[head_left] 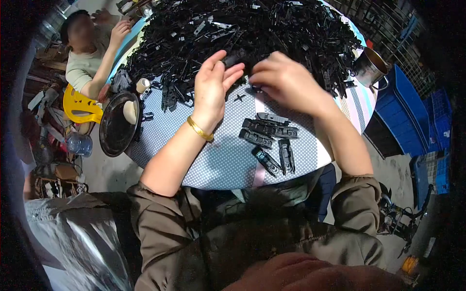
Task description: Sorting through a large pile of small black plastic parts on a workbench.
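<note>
At the near edge of a large heap of small black plastic parts, my left hand is palm up with its fingers spread. A dark part shows by its fingertips; whether they touch it I cannot tell. My right hand, slightly blurred, faces it with fingers bent together and pointing down; what they pinch is hidden. Below the hands a small black cross-shaped piece lies on the patterned tablecloth. Nearer to me, several long, narrow black plastic pieces lie in a loose group.
A dark round tray with a pale object sits at the table's left edge, near a tape roll. Another person sits beyond a yellow chair. At right are a metal pot and blue crates.
</note>
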Demonstrator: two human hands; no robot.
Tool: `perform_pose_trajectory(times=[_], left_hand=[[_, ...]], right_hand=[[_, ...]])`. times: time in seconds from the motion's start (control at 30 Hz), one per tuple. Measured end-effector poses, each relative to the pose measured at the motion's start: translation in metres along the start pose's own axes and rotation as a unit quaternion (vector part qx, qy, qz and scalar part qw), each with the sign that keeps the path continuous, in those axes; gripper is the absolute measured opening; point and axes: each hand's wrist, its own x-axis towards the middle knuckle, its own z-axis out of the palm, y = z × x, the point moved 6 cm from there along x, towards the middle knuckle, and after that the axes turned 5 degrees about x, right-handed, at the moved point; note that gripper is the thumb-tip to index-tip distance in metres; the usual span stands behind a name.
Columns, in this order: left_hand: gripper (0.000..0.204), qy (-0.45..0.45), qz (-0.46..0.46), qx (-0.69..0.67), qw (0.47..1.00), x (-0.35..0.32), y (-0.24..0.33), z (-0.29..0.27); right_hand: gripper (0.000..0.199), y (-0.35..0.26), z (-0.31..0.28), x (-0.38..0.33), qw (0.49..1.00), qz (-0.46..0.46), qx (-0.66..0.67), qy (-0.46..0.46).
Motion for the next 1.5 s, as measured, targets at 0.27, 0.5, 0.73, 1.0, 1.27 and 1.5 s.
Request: perform_pose_trajectory(times=[0.27, 0.5, 0.73, 1.0, 1.27, 1.5], left_hand=[[0.033, 0.014, 0.021, -0.008, 1.0, 0.0, 0.009, -0.006], [0.034, -0.077, -0.012, 0.033, 0.996, -0.009, 0.001, 0.013], [0.033, -0.2, -0.043, 0.05, 0.978, -0.02, -0.012, 0.033], [0.032, -0.177, -0.007, 0.147, 0.973, -0.022, -0.016, 0.03], [0.034, -0.13, 0.001, 0.078, 0.988, -0.015, -0.004, 0.023], [0.034, -0.153, -0.017, 0.107, 0.982, -0.016, -0.007, 0.021]], right_hand=[[0.026, -0.006, 0.032, 0.003, 0.99, -0.005, -0.102, -0.096], [0.029, 0.034, -0.004, -0.005, 0.846, 0.23, 0.44, 0.193], [0.039, 0.029, 0.004, -0.003, 0.856, 0.181, 0.44, 0.202], [0.034, 0.022, 0.008, -0.004, 0.889, 0.212, 0.35, 0.203], [0.03, 0.02, -0.019, -0.009, 0.912, 0.241, 0.269, 0.196], [0.015, 0.004, -0.01, -0.005, 0.983, 0.091, 0.052, 0.151]])
